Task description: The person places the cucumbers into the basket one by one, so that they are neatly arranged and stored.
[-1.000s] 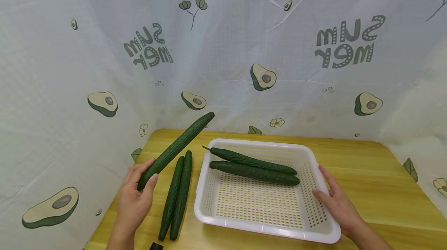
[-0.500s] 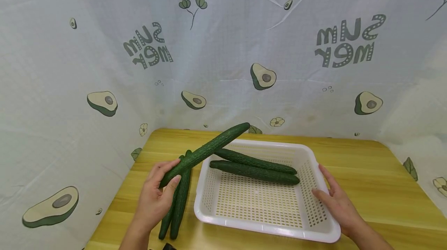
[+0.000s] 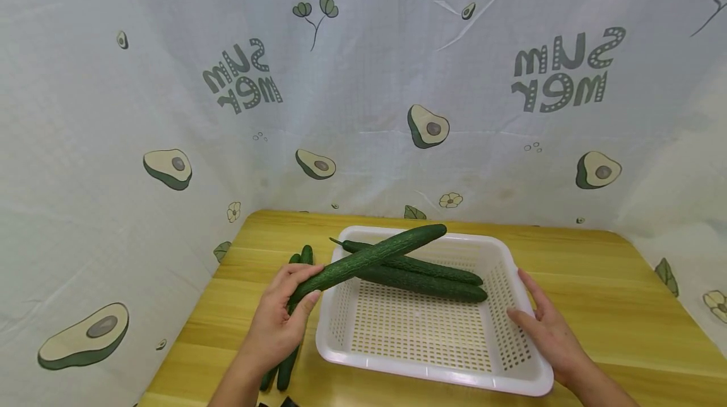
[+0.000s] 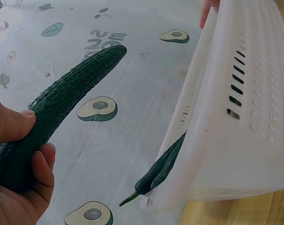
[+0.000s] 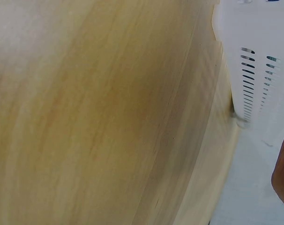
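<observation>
My left hand grips a dark green cucumber near its lower end, with thumb and fingers curled round it. The cucumber slants up to the right, its far part over the white plastic basket. Inside the basket, toward the back, lie two more cucumbers, partly covered in the head view by the held one. My right hand holds the basket's right side, thumb over the rim and fingers outside. In the left wrist view one cucumber's stem end pokes past the rim.
Two cucumbers lie side by side on the wooden table, left of the basket and partly behind my left hand. A curtain printed with avocados hangs behind the table. Small black objects show at the bottom edge.
My left hand has moved right with its cucumber, from over the table's left side to the basket, and the cucumber's far end has come down. The right hand and basket stay put.
</observation>
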Demonstrator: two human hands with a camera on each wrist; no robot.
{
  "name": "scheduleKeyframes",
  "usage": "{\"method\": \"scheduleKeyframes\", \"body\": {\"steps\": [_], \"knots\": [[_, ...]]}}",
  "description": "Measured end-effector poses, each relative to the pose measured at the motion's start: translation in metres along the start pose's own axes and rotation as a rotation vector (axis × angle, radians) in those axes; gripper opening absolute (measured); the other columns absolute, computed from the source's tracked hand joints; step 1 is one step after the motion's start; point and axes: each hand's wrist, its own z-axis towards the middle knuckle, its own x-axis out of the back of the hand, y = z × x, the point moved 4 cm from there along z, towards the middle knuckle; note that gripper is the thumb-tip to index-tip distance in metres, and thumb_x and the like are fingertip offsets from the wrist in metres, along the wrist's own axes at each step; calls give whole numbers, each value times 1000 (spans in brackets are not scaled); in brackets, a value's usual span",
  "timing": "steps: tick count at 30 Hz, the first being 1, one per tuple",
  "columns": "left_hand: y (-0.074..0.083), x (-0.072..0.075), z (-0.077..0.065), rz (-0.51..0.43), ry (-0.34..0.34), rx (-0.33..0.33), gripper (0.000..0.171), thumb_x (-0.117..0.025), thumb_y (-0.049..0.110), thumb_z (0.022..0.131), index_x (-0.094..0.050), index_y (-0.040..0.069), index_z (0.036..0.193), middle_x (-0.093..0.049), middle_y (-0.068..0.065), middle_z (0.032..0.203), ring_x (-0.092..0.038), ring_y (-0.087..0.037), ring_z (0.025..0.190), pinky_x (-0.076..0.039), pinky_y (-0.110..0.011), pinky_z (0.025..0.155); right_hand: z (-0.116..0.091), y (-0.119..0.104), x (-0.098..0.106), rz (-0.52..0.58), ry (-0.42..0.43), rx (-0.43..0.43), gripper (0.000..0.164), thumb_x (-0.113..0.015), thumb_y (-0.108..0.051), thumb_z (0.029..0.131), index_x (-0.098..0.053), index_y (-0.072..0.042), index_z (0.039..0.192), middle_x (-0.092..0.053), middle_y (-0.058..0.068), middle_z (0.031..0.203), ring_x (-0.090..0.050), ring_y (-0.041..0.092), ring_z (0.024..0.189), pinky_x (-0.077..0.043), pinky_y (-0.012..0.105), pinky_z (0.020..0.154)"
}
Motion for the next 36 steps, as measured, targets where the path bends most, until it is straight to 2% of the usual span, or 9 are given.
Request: {"method": "scheduleKeyframes", "body": {"steps": [5,10,13,16,21,26,28,31,36], "knots": [[2,-13,4,-36,-74,-9,40,-66,2,98,-65,15,136,-61,-3,126,-61,-12,113,-54,-23,94,1,1,1,-4,-1,-15,86,-51,-17,107,10,-34,164,-53,41,139,-76,30,92,-63,52,73],[4,-27,7,17,-172,-3,39,-66,10,100,-64,18,138,-61,1,128,-60,-14,118,-54,-32,99,0,1,0,-8,2,-20,85,-50,-17,107,10,-35,164,-48,42,143,-76,31,94,-63,52,73],[5,-36,8,26,-232,12,38,-65,14,101,-64,18,138,-62,2,128,-61,-13,111,-54,-29,89,0,1,0,-1,2,-11,85,-51,-17,107,9,-35,165,-48,42,143,-76,31,94,-63,53,73],[4,-46,8,12,-281,20,36,-63,17,102,-63,17,138,-61,1,127,-59,-11,105,-48,-23,79,0,1,-1,3,1,-5,84,-51,-17,107,8,-35,165,-52,40,140,-76,29,92,-63,53,73],[2,-59,7,-12,-326,14,35,-61,18,103,-63,17,138,-60,0,127,-59,-11,103,-47,-20,72,0,1,-1,11,7,4,83,-51,-17,107,6,-35,165,-61,34,132,-77,28,89,-63,52,71],[0,-73,7,0,-393,54,35,-61,15,103,-63,14,138,-59,-1,128,-51,-1,79,-45,-16,62,0,1,0,23,2,14,83,-50,-16,107,7,-35,165,-61,35,132,-76,26,89,-63,52,71],[0,-78,7,11,-428,76,36,-61,15,103,-62,14,139,-59,-1,129,-46,1,72,-45,-16,63,1,2,0,24,8,12,83,-49,-15,108,7,-35,165,-60,35,133,-76,26,90,-63,51,71],[-1,-85,8,30,-476,90,36,-60,16,104,-62,15,140,-59,-1,130,-44,2,71,-47,-17,67,1,2,0,17,14,14,83,-49,-16,108,7,-35,165,-59,36,135,-76,26,90,-63,51,71],[3,-97,13,66,-534,75,35,-58,16,105,-62,17,140,-59,0,131,-49,1,81,-48,-18,75,1,3,-1,14,28,29,82,-49,-13,107,6,-32,165,-58,37,134,-76,24,88,-63,50,71]]}}
